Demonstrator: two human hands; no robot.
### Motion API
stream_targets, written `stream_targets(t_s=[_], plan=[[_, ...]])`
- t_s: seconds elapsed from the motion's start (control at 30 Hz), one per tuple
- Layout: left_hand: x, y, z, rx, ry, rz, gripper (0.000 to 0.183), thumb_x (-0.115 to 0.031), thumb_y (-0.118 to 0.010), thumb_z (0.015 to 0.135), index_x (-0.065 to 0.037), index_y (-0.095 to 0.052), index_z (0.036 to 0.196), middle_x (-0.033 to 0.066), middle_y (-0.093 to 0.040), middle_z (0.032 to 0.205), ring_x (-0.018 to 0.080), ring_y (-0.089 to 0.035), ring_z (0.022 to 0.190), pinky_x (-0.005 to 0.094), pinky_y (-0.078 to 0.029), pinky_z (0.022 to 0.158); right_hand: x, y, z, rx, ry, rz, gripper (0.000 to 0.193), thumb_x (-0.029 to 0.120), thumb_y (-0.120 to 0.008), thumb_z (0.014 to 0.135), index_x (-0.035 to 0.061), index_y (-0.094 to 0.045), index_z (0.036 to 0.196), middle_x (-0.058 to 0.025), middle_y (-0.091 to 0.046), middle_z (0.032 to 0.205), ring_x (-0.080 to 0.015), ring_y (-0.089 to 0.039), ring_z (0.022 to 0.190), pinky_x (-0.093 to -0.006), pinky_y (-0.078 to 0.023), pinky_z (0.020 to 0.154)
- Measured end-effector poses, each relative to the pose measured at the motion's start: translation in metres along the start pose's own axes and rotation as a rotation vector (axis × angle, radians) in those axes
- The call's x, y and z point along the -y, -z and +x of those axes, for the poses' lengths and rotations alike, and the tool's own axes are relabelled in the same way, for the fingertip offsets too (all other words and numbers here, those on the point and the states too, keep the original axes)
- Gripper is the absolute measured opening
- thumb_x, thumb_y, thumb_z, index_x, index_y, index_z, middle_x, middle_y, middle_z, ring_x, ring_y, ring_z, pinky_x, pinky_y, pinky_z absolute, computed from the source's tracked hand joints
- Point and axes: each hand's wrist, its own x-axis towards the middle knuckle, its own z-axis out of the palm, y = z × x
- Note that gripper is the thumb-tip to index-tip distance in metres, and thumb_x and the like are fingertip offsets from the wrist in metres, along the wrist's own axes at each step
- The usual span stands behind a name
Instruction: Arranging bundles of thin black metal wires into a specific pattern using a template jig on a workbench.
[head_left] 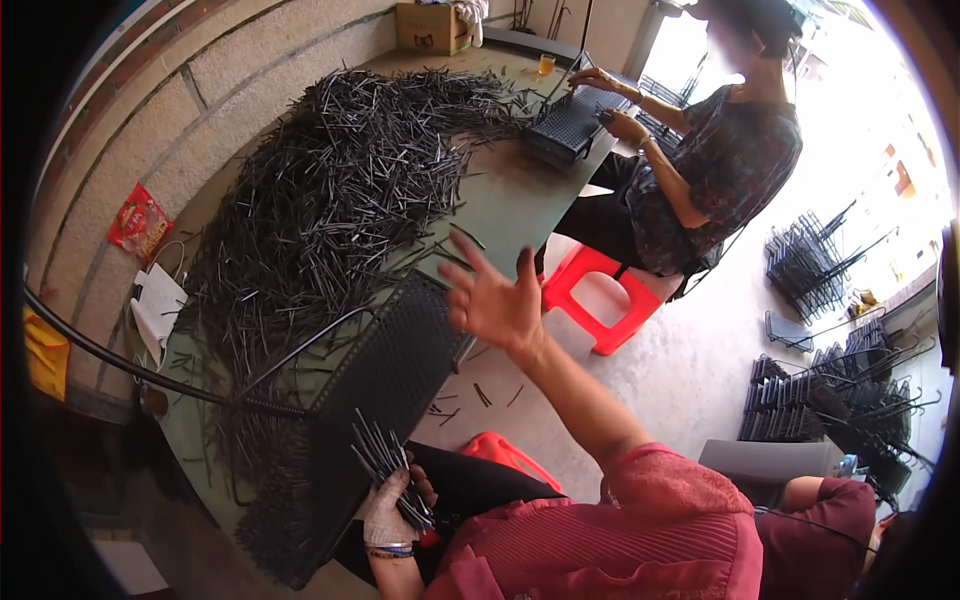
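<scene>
My left hand, in a pale glove with bands at the wrist, grips a bundle of thin black rods near the table's front edge. My right hand is bare and raised, with fingers spread and nothing in it. Beneath and between them lies a long black perforated rack with a bent wire handle. Its near end is crowded with dark rods. Beyond it, a large heap of loose black rods covers much of the green table.
Across the table, a co-worker handles another perforated rack. A red stool stands under them. Black wire racks stack on the floor at right. Another person sits at lower right. A cup and a cardboard box stand at the back.
</scene>
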Motion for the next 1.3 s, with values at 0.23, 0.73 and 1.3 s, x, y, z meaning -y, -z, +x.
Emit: stream_targets(t_s=[0.23,0.73,1.3], plan=[[0.001,0.006,0.001,0.058,0.001,-0.014,0.033,-0.019,-0.061,0.090,-0.006,-0.055,0.120,0.0046,-0.066,0.089,0.0171,-0.066,0.071,0.0352,-0.057,0.060,0.053,-0.008,0.024,0.223,0.126,-0.010,0.087,0.071,-0.054,0.080,0.0226,-0.029,0.148,-0.0153,-0.048,0.138,-0.0267,-0.055,0.103,-0.0418,-0.042,0.087],[0.000,0.002,0.000,0.003,-0.013,0.018,0.033,-0.021,-0.062,0.091,-0.007,-0.054,0.120,0.0035,-0.066,0.088,0.0159,-0.065,0.069,0.0334,-0.056,0.058,0.039,0.002,-0.004,0.281,0.035,-0.456,0.087,0.065,-0.047,0.088,0.0044,-0.027,0.148,-0.0200,-0.059,0.119,-0.0296,-0.061,0.093,-0.0395,-0.046,0.084],[0.004,0.004,0.004,-0.007,-0.043,0.065,0.033,-0.021,-0.062,0.091,-0.004,-0.057,0.119,0.0044,-0.065,0.089,0.0162,-0.064,0.070,0.0332,-0.056,0.058,-0.014,0.073,0.011,-0.726,0.109,-2.091,0.042,0.040,-0.063,0.086,0.0030,-0.068,0.107,-0.0237,-0.067,0.093,-0.0408,-0.063,0.087,-0.0455,-0.049,0.080]])
